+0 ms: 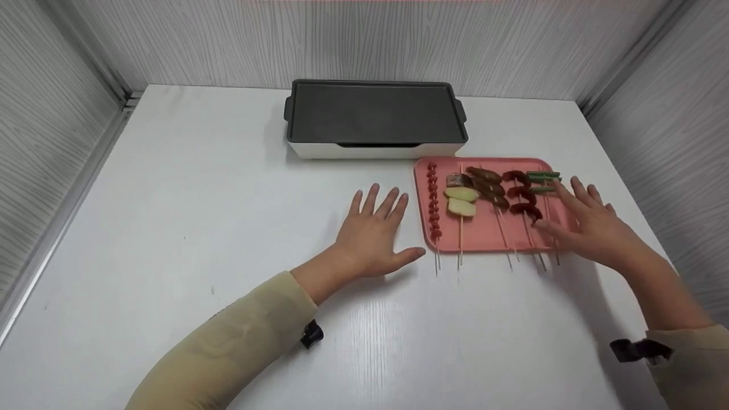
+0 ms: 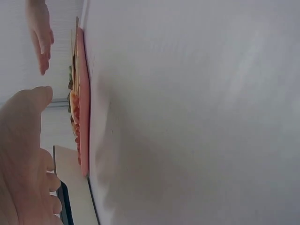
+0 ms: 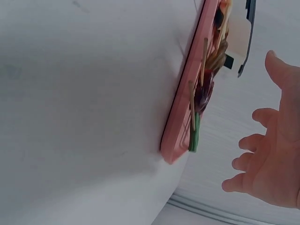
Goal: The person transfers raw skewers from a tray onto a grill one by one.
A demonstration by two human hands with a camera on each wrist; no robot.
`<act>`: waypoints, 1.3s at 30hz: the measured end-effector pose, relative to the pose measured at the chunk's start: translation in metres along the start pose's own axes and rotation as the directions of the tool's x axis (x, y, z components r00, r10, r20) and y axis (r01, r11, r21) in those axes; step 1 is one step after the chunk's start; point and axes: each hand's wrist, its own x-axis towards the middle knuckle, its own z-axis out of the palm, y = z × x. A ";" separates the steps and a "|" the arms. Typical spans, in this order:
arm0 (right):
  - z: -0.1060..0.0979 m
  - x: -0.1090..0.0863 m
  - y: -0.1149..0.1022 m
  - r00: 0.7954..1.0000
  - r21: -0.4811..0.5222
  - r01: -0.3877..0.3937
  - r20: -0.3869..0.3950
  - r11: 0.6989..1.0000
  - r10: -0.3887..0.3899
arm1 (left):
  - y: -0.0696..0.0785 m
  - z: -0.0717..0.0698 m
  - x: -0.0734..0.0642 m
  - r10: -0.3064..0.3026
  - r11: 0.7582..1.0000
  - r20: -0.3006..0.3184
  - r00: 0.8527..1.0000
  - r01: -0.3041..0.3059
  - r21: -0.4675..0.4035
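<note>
A pink tray [image 1: 481, 233] holds several skewers, their sticks poking past its near edge. From left to right they carry small red pieces [image 1: 433, 199], pale yellow slices [image 1: 461, 207] with a dark piece above, brown oblong pieces [image 1: 490, 188], dark red curled pieces [image 1: 523, 196] and green stalks [image 1: 541, 179]. My left hand [image 1: 373, 239], fingers spread, hovers over the table left of the tray and holds nothing. Over the tray's right side is my right hand [image 1: 595, 228], fingers apart and holding nothing; the right wrist view shows this hand [image 3: 276, 145] raised clear of the food.
Behind the tray, at the back middle of the white table [image 1: 199, 228], stands a flat dark griddle [image 1: 376, 111] on a white base [image 1: 370, 151]. Its front right corner comes close to the tray's back edge. Wood-grained panels [image 1: 228, 45] enclose the table at the back and sides.
</note>
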 end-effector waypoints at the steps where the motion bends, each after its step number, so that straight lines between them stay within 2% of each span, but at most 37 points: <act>1: -0.001 -0.001 0.005 1.000 0.001 -0.004 0.003 1.000 0.004 | 0.002 0.001 0.002 0.007 1.000 0.003 1.000 -0.007 0.000; 7: -0.001 -0.003 0.036 1.000 0.001 0.007 0.012 1.000 -0.007 | 0.012 0.006 0.014 0.048 0.999 0.009 0.999 -0.048 -0.004; 13: 0.003 -0.004 0.055 0.998 0.005 -0.006 0.058 1.000 0.006 | 0.022 0.011 0.023 0.050 0.999 0.050 0.998 -0.050 0.007; 18: 0.005 -0.002 0.061 0.995 -0.005 -0.004 0.096 1.000 0.005 | 0.026 0.016 0.026 0.051 0.998 0.062 0.997 -0.053 0.028; 28: 0.013 0.003 0.074 0.990 -0.018 -0.029 0.137 0.999 0.032 | 0.032 0.023 0.031 0.057 0.998 0.081 0.995 -0.058 0.007; 39: 0.016 0.003 0.069 0.989 -0.031 -0.037 0.145 0.999 0.041 | 0.033 0.021 0.032 0.052 0.998 0.088 0.995 -0.053 0.014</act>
